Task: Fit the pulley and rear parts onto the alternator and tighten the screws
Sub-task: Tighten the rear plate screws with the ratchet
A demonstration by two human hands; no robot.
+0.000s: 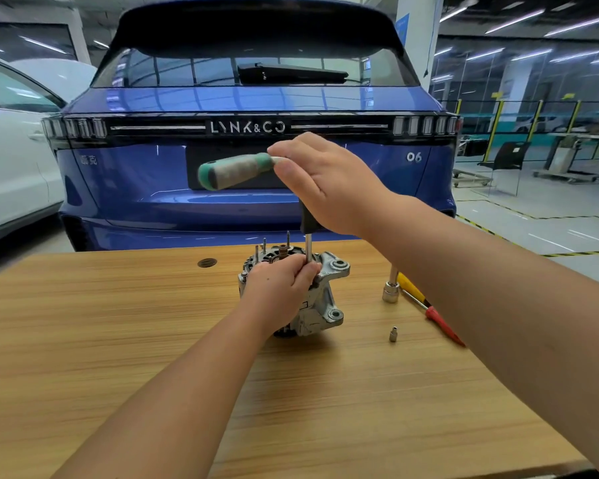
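A silver alternator [325,299] stands on end in the middle of the wooden table [118,340], rear face up, with several studs sticking out of its top. My left hand [279,286] lies on its top and pinches the metal shaft of a T-handle driver [236,171] near the tip. My right hand [329,183] grips the green and grey cross handle from above. The driver's shaft stands upright over the alternator's rear edge. My left hand hides the driver's tip and whatever it sits on.
To the right of the alternator lie a socket on an extension [390,292], a small loose bit [393,334] and a red and yellow screwdriver [436,318]. A round grommet hole [207,262] sits at the far left. A blue car [256,188] stands right behind the table.
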